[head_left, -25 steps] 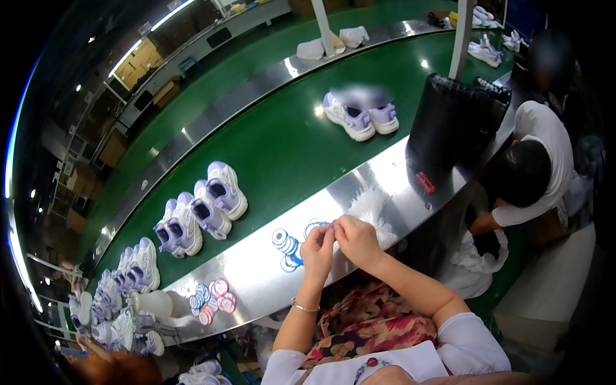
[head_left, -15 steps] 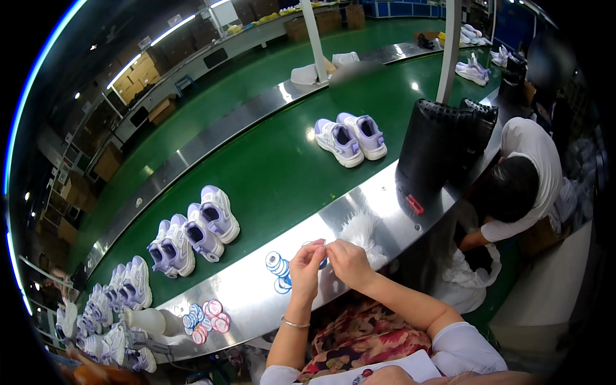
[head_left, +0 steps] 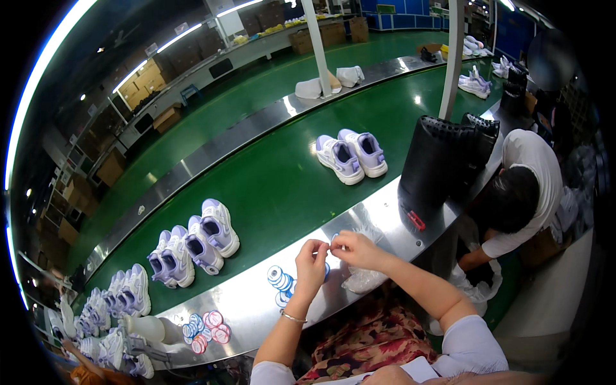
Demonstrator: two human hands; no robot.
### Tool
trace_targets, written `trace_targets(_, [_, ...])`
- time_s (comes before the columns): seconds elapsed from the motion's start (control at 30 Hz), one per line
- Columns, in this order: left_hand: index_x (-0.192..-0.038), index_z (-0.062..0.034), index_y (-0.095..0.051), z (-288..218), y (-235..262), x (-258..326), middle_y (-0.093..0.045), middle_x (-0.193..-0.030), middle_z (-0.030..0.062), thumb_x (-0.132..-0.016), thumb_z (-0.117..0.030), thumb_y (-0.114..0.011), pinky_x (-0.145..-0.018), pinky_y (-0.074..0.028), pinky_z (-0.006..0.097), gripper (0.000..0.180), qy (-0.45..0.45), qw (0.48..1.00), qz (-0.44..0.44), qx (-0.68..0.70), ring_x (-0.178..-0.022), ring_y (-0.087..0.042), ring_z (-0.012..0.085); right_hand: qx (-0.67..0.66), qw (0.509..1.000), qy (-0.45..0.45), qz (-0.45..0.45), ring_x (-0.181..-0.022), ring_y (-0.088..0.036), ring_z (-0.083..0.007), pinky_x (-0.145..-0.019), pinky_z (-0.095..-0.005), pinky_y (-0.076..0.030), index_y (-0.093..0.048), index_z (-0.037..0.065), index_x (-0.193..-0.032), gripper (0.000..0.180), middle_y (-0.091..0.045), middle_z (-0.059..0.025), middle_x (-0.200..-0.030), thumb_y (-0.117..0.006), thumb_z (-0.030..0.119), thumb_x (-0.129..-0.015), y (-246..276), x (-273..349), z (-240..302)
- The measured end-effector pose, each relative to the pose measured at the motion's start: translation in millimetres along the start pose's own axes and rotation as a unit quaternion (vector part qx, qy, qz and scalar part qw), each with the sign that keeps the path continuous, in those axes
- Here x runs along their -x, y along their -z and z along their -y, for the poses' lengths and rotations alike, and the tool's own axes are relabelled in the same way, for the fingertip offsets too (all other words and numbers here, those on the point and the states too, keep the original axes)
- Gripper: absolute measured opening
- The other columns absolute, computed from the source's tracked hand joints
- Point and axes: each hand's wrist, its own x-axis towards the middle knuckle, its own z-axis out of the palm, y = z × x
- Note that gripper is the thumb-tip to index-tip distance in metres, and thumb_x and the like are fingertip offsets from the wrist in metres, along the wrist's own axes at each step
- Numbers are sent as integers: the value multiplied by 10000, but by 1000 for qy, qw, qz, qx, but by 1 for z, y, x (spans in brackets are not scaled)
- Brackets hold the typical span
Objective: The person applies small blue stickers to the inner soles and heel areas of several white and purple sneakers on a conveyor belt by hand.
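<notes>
At mid-frame my left hand (head_left: 311, 264) and right hand (head_left: 357, 250) nearly meet, fingertips bunched around something I cannot tell, while the blue-rimmed tags (head_left: 277, 278) slant down rightward on the desk (head_left: 247, 307), just left of my nearer left hand.

Tube lights (head_left: 179, 37): white, lit, beyond the line; one long strip (head_left: 27, 96) at far left bowed by lens distortion. Steel ledge (head_left: 240, 308) before me: harsh white glare. Green belt (head_left: 276, 186): small highlight. Left background: dim. Upper right: blurred patch (head_left: 553, 61). Corners: black.
</notes>
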Motion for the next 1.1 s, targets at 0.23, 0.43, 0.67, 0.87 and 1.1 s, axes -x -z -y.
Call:
trace_targets(0.23, [-942,19,-576,-7,-19,-43,-608,-850,59,-852,-68,-555,-688,-457,220,127,-37,999,-4,-9,-758,-555,95,-181,976,-94,-71,-879,-520,-161,-760,-269,-414,-621,20,-693,70,-515,-84,-1016,-663,75,-687,72,-56,-58])
trace_targets(0.43, [-938,14,-584,19,-39,-70,-594,-883,123,-826,-83,-573,-652,-480,272,149,-38,996,36,-77,-787,-606,190,142,957,-109,-230,-842,-571,-278,-714,-373,-454,-631,47,-736,94,-551,-141,-935,-615,135,-708,94,-111,-136])
trace_targets(0.67, [-924,27,-592,34,-41,-88,-622,-781,72,-817,-69,-583,-647,-475,239,144,-38,992,27,-120,-706,-579,115,243,926,-176,-230,-817,-579,-322,-713,-421,-463,-636,76,-745,119,-597,-129,-871,-547,154,-744,67,-145,-139])
trace_targets(0.87, [-938,24,-589,49,-38,-116,-616,-772,59,-852,-70,-525,-599,-464,219,143,13,997,21,-76,-676,-563,99,178,952,-85,-235,-715,-572,-308,-630,-393,-445,-611,65,-737,79,-586,-118,-747,-575,135,-730,69,-125,-142])
trace_targets(1.1, [-1036,16,-569,70,-63,-162,-601,-853,55,-873,-75,-486,-609,-468,226,204,93,995,21,-3,-756,-567,107,317,915,-71,-241,-744,-554,-298,-633,-403,-441,-616,103,-730,49,-520,-99,-778,-590,144,-740,74,-111,-138])
